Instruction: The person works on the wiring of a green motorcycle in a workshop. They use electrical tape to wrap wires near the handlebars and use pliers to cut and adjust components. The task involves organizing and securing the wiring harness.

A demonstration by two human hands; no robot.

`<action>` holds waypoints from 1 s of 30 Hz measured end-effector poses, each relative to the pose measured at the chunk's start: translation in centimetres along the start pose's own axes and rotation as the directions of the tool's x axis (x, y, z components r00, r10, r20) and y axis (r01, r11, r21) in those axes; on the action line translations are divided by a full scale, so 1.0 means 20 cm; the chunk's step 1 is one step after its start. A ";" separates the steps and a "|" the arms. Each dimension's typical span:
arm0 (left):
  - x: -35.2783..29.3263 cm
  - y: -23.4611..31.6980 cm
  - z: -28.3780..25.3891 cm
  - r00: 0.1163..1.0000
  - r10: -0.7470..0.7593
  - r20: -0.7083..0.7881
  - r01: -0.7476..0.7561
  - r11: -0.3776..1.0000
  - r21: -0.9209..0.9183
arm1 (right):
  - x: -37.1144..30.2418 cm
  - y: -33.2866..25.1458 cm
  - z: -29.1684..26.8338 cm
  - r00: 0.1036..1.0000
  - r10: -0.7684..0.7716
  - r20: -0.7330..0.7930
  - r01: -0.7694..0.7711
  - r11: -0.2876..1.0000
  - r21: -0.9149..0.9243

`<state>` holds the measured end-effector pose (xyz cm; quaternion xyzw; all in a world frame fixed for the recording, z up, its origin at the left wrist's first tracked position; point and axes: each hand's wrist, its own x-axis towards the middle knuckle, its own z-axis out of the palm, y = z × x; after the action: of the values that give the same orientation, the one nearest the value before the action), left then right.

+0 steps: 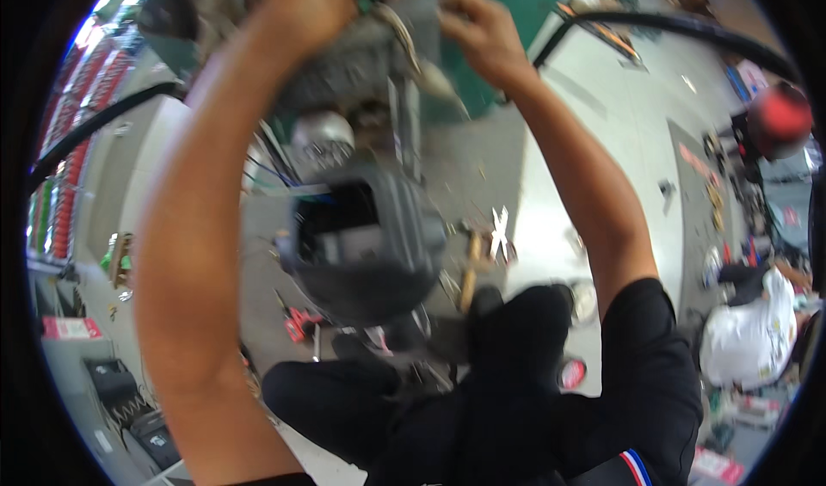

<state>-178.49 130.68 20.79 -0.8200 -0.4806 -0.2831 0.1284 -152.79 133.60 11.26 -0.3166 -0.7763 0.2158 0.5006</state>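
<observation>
Both my arms reach up to a grey metal piece (344, 77) at the top of the head view, blurred by motion. My left hand (311, 9) is at its upper left, its fingers smeared and cut off by the edge. At its right end my right hand (486, 37) has its fingers curled in a pinch; what they hold is too blurred to name. A pale cable (397, 34) hangs over the metal piece, and a green surface (508, 9) lies behind. Below it, a dark grey welding helmet (374, 249) sits in front of my knees.
A wooden-handled hammer (471, 273), a pale crossed tool (499, 233) and a red tool (299, 323) lie on the floor. Shelves with red goods (82, 133) stand at left. Another person in white (753, 331) is at far right. Black bars curve past both sides.
</observation>
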 end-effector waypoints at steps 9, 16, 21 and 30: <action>0.14 -0.02 0.08 0.990 0.041 -0.132 -0.005 0.963 0.269 | -0.13 -0.30 -0.12 0.933 0.325 0.154 -0.356 0.892 0.279; 0.10 0.00 0.18 0.999 0.035 -0.005 -0.034 0.994 0.101 | -0.21 -0.26 -0.11 0.941 0.337 0.012 -0.324 0.892 0.316; 0.00 0.18 -0.09 0.995 -0.065 -0.073 0.071 0.994 0.088 | 0.06 -0.30 -0.04 0.958 0.244 0.152 -0.286 0.861 0.420; -0.01 0.23 -0.14 0.969 -0.240 0.052 0.237 0.970 0.061 | 0.30 -0.16 0.06 0.946 0.096 0.309 -0.267 0.772 0.577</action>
<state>-175.53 126.87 23.29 -0.7606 -0.5867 -0.2588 0.1015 -156.63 135.68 16.70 -0.1801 -0.6888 0.5427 0.4456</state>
